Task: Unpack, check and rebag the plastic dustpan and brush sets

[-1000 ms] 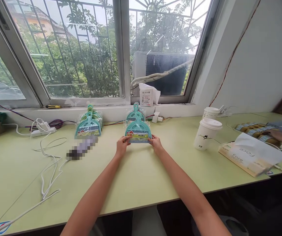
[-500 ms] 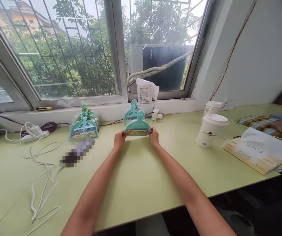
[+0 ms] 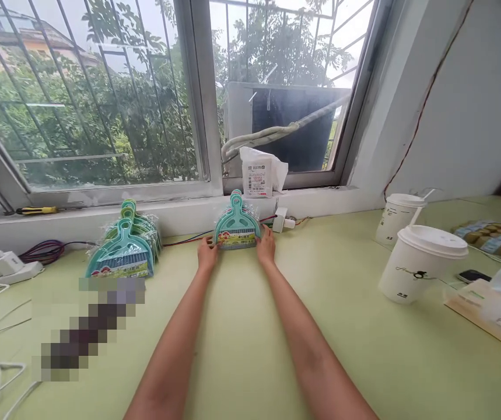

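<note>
A stack of wrapped teal dustpan-and-brush sets (image 3: 237, 227) stands upright against the wall under the window. My left hand (image 3: 207, 255) grips its lower left edge with the fingertips. At the lower right edge, my right hand (image 3: 266, 245) grips the same stack, fingers along its side. The front set carries a yellow and green label. Further left stands a second wrapped stack of teal and green dustpan sets (image 3: 123, 251), with neither hand touching it.
Two white lidded cups (image 3: 420, 262) and a tissue pack (image 3: 490, 303) are on the right of the green table (image 3: 241, 350). A pixelated object lies at the left near white cables and a power strip (image 3: 5, 274). A yellow screwdriver (image 3: 38, 210) rests on the sill.
Both hands have moved forward with the front dustpan set, which now stands flush with the stack behind it. The view has moved closer to the table and window.
</note>
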### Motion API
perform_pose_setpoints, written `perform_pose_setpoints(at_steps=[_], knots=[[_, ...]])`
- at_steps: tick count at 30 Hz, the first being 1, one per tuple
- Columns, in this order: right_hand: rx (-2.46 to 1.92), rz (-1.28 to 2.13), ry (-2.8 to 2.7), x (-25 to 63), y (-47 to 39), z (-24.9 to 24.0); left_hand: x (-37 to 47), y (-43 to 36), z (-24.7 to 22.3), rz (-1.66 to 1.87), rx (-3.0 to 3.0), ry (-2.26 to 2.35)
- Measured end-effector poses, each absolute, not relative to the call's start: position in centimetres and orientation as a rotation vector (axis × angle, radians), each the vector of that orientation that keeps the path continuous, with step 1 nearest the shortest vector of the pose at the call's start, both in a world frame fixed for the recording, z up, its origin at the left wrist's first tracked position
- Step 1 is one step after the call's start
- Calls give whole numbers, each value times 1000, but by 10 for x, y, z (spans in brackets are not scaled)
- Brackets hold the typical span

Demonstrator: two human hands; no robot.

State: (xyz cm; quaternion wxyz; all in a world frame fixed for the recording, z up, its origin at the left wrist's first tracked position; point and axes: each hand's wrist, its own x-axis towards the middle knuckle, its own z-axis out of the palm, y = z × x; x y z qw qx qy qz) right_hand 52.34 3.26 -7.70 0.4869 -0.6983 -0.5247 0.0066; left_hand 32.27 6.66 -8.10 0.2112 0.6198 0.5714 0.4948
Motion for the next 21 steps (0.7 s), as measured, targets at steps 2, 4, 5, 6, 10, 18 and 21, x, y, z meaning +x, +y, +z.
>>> perform_pose_setpoints(at_steps=[2, 4, 5, 6, 10, 18, 21], knots=[[-1762, 50, -1322, 523, 36, -77, 322, 73, -84, 1373, 1727, 1595], [-1811, 81, -1413, 521, 38, -77, 322, 77, -86, 1370, 1780, 1662], [-1832, 83, -1452, 520, 38, -76, 322, 77, -86, 1369, 1813, 1713], [-1853, 79, -1475, 519, 37, -76, 322, 77, -86, 1359, 1849, 1765], [-1935, 53, -1487, 515, 37, -75, 324, 77, -84, 1137, 2032, 1838], [-2054, 4, -1401, 517, 49, -83, 330, 82, -76, 950, 2090, 2058], [-2057, 2, -1395, 518, 50, -84, 330, 82, -75, 919, 2074, 2027]])
